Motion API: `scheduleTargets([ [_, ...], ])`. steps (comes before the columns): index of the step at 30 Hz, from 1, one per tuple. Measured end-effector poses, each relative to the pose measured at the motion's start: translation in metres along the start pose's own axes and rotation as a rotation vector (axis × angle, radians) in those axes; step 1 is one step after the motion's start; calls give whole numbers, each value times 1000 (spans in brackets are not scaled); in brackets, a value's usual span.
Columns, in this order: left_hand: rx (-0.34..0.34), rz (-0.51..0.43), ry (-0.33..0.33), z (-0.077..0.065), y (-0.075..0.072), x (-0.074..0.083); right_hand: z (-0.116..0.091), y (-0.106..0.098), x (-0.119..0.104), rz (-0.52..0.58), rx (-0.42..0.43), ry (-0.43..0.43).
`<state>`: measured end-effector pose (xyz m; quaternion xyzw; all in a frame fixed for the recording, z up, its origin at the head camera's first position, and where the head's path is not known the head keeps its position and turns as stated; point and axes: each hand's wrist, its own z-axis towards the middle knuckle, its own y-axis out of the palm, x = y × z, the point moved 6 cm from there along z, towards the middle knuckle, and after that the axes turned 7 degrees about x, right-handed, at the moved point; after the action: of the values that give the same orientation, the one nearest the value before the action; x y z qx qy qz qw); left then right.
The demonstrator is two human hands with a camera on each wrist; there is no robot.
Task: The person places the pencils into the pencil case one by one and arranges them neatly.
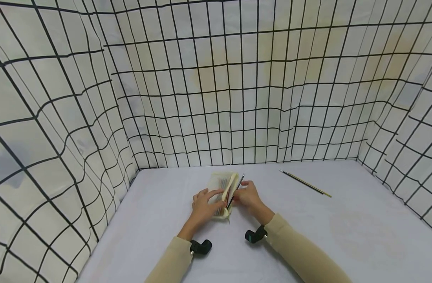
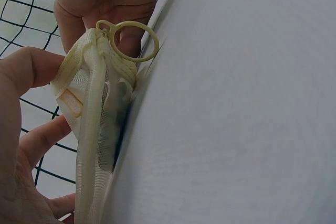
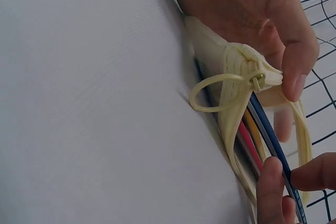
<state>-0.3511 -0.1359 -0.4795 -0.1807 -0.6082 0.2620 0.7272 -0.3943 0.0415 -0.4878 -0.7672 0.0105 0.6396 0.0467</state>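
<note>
A pale yellow mesh pencil case point(image 1: 216, 181) lies on the white table, its zipper side gaping. My left hand point(image 1: 203, 204) holds it from the left, with the thumb on the rim of the opening in the right wrist view. Between thumb and fingertips, my right hand point(image 1: 250, 196) pinches a dark blue pencil point(image 3: 270, 135), whose other end is inside the case. Beside that pencil, a red pencil point(image 3: 249, 145) and a yellow one point(image 3: 256, 127) show within the opening. A ring-shaped zipper pull point(image 2: 155, 40) hangs at the near end of the case.
Two more pencils, one black point(image 1: 309, 187) and one yellow point(image 1: 322, 191), lie side by side on the table to the right. White walls with a black grid net point(image 1: 237, 82) stand behind and on both sides. Each wrist carries a small black camera point(image 1: 201, 247).
</note>
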Motion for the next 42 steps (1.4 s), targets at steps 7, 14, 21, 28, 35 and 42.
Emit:
scheduleTargets([
  [7, -9, 5, -3, 0, 0, -1, -6, 7, 0, -20, -64, 22],
  [14, -12, -7, -6, -1, 1, -1, -6, 11, 0, -44, -91, 25],
  [21, -13, -12, -19, -1, 3, -3, -5, 14, 0, -97, -188, -20],
  [28, -11, -13, -31, 0, 2, -3, -5, 16, -2, -142, -291, -63],
  [35, -9, -8, -16, 0, 2, -1, -6, 13, -8, -181, -371, -82],
  [42, -6, 9, -23, 0, 2, -1, 2, -1, -10, -235, -284, -71],
])
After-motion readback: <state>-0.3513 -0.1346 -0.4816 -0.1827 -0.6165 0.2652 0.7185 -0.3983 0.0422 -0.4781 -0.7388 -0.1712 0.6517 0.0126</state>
